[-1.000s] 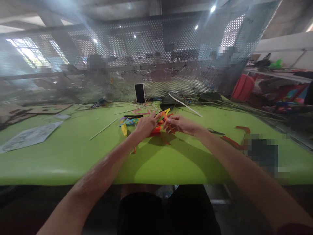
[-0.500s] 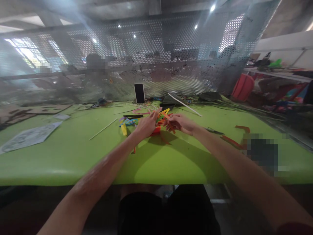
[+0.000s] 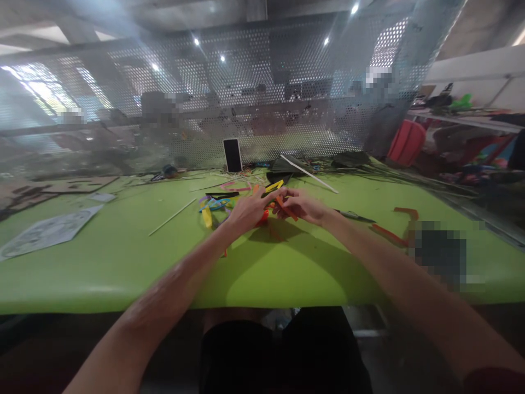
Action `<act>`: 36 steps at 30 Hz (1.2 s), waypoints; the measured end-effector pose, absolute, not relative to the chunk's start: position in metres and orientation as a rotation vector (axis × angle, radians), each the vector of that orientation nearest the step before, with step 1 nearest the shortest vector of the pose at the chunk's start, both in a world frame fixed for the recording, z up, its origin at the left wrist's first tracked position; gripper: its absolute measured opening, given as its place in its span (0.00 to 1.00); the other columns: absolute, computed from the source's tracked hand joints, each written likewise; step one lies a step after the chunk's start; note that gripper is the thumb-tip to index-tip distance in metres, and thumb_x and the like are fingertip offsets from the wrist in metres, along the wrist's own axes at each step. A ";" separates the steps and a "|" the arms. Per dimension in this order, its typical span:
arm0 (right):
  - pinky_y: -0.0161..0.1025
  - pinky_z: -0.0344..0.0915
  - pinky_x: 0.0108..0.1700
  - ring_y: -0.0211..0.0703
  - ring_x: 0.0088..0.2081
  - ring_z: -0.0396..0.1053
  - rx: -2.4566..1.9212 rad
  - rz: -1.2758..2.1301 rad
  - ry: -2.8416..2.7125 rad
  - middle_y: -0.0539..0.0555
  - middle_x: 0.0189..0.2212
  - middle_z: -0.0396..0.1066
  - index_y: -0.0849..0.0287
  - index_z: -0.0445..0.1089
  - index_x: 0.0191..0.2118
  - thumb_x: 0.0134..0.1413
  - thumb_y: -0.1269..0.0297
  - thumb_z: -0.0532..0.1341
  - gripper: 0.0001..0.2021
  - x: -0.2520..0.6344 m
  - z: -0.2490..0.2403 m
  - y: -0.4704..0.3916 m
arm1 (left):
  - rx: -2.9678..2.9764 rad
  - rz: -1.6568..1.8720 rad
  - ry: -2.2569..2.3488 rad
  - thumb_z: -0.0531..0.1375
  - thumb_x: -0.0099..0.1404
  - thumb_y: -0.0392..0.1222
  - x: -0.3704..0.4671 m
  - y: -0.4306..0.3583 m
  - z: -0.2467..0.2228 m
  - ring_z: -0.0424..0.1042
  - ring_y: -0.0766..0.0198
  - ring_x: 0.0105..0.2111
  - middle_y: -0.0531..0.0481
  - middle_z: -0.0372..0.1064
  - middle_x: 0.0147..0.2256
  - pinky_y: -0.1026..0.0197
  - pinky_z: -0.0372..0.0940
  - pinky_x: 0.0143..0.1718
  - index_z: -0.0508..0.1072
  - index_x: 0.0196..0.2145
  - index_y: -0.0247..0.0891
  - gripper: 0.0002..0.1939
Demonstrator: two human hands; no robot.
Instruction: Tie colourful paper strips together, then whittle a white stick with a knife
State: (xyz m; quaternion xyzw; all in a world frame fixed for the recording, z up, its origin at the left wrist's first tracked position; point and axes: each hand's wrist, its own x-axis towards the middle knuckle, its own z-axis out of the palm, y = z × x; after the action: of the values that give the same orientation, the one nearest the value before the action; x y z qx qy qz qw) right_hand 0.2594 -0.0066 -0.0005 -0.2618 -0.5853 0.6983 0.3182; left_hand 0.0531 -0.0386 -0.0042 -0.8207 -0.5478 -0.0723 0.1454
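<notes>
Bent over the coloured strips at the table's middle, my left hand [image 3: 251,210] reaches its fingers to the orange strip; whether they grip it is hidden. My right hand [image 3: 302,207] is closed on that orange strip [image 3: 287,209], which slants down to the right. Yellow strips [image 3: 274,186] show just behind the fingertips. A red piece [image 3: 263,219] lies under my hands. Blue strips [image 3: 215,204], a yellow strip [image 3: 206,217] and a black strip [image 3: 222,195] lie to the left of my left hand.
Scissors [image 3: 355,215] and red-orange strips [image 3: 389,235] lie right of my hands. A thin stick [image 3: 172,217] and printed paper [image 3: 49,230] are on the left. A phone [image 3: 233,155] stands at the back, near a white stick [image 3: 309,174] and a mesh screen [image 3: 262,115].
My left fingers have come over to the right and meet my right hand at the orange strip. The strip has shifted slightly right.
</notes>
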 end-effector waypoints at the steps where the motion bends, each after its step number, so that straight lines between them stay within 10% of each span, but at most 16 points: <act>1: 0.42 0.74 0.38 0.43 0.31 0.77 -0.702 1.830 -1.548 0.54 0.31 0.78 0.57 0.65 0.40 0.50 0.74 0.61 0.11 0.259 0.000 -0.007 | -2.366 -0.191 -1.579 0.45 0.72 0.33 0.054 -0.039 -0.004 0.74 0.59 0.36 0.41 0.61 0.57 0.59 0.66 0.36 0.43 0.72 0.60 0.36; 26: 0.32 0.55 0.23 0.33 0.21 0.59 -0.781 1.787 -1.512 0.50 0.27 0.72 0.56 0.63 0.50 0.54 0.76 0.59 0.17 0.258 -0.001 -0.004 | -2.341 0.002 -1.615 0.43 0.73 0.33 0.063 -0.042 -0.006 0.77 0.53 0.35 0.39 0.71 0.50 0.55 0.68 0.34 0.43 0.72 0.52 0.33; 36: 0.32 0.42 0.19 0.31 0.19 0.49 -0.882 1.695 -1.477 0.45 0.21 0.59 0.55 0.66 0.44 0.58 0.70 0.59 0.08 0.262 0.010 -0.001 | -2.462 -0.055 -1.756 0.47 0.75 0.49 0.050 -0.037 0.000 0.78 0.46 0.43 0.36 0.76 0.45 0.53 0.68 0.41 0.64 0.57 0.35 0.21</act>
State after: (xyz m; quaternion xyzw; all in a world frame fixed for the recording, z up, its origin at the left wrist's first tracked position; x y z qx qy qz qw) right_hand 0.2625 -0.0012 0.0100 -0.3415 -0.5716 0.6560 0.3555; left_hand 0.0497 -0.0370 -0.0004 -0.8126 -0.5796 -0.0180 0.0585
